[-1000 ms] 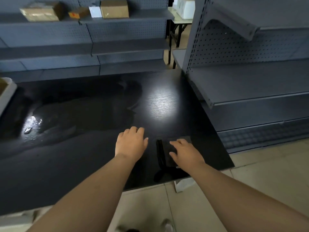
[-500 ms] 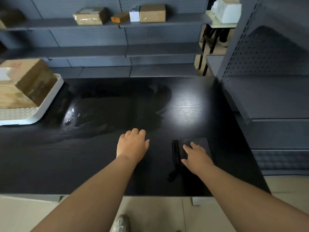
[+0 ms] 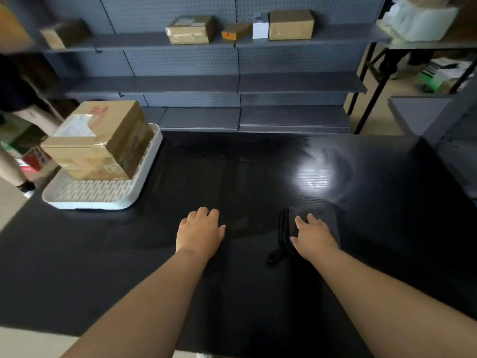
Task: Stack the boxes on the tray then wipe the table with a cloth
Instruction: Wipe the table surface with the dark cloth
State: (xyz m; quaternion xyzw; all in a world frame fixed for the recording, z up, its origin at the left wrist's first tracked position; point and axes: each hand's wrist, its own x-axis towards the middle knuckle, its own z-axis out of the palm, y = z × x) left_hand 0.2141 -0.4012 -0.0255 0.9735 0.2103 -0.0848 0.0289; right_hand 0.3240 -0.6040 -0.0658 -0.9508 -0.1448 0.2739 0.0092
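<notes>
A folded black cloth [image 3: 320,218] lies on the black table [image 3: 245,177] right of centre. My right hand [image 3: 313,235] presses flat on top of it, fingers spread forward. My left hand [image 3: 200,231] rests palm down on the bare table beside it, holding nothing. At the far left a white tray [image 3: 95,196] holds a stack of brown cardboard boxes [image 3: 100,140], a larger one on top of a lower one.
Grey shelving stands behind the table; its upper shelf carries several cardboard boxes [image 3: 291,24] and a small white box [image 3: 260,28]. Another grey shelf unit [image 3: 438,117] borders the table's right side. A person's leg [image 3: 10,161] is at the far left.
The view has swung left, bringing the tray and stacked boxes fully into sight. Both hands keep the same pose, the right one still flat on the cloth.
</notes>
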